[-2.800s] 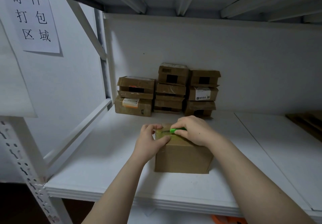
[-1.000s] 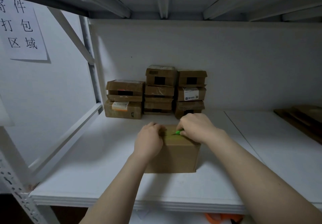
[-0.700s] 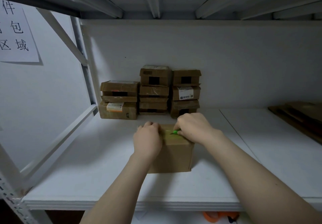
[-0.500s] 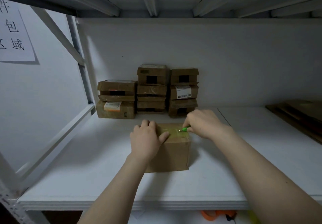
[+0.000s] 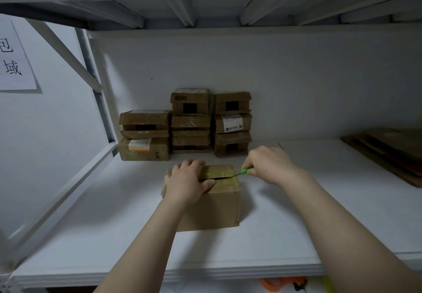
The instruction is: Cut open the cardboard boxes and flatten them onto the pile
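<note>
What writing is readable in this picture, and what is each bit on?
"包", cut off at the edge: paper sign on the left wall.
"域": same sign, lower down.
White shipping label on a stacked box: too small to read.
Orange-and-white label on the bottom-left box: blurred, unreadable.

Left part of the box (image 5: pixel 212 206) top hidden under the left hand (image 5: pixel 187 183), green cutter (image 5: pixel 246 170) mostly buried in the right hand (image 5: pixel 269 165) beside the box, labels (image 5: pixel 231 122) on stacked boxes (image 5: pixel 189 121) behind it too small to read, paper sign (image 5: pixel 13 60) far left and flattened cardboard (image 5: pixel 392 153) far right cut by frame edges.
</note>
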